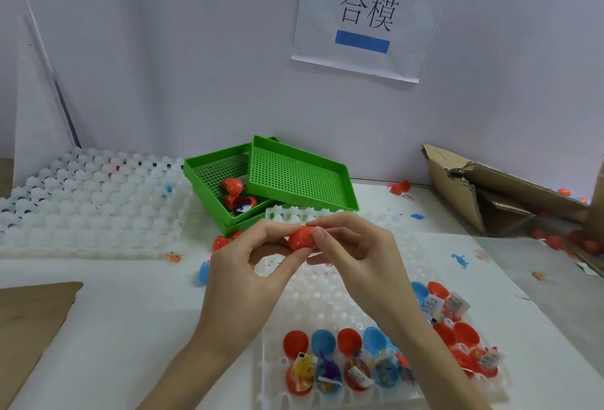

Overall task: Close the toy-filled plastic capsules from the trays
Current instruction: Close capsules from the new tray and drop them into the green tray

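You are mid-way through the closing step: the white moulded plastic tray (327,298) near you on the white table top (130,328) holds open capsules, and one is in hand being pressed shut. On that tray, the near row of open red and blue plastic capsule halves with packeted toys (340,367) and a further cluster at its right edge (457,328) remain unclosed, so much of the work is judged outstanding. Beyond, at centre far, two green perforated plastic trays (294,177) sit stacked askew, the lower one holding a few red capsules. Your left hand (242,266) pinches the left end of the small red egg-shaped plastic capsule (302,238) between thumb and forefinger; your right hand (353,246) grips its right end, fingers curled over the top. The capsule is held above the far end of the white tray, between both hands, seam upright. The halves appear joined; whether fully snapped cannot be told. Your next move calls for a firm squeeze along the axis, then placing it aside.
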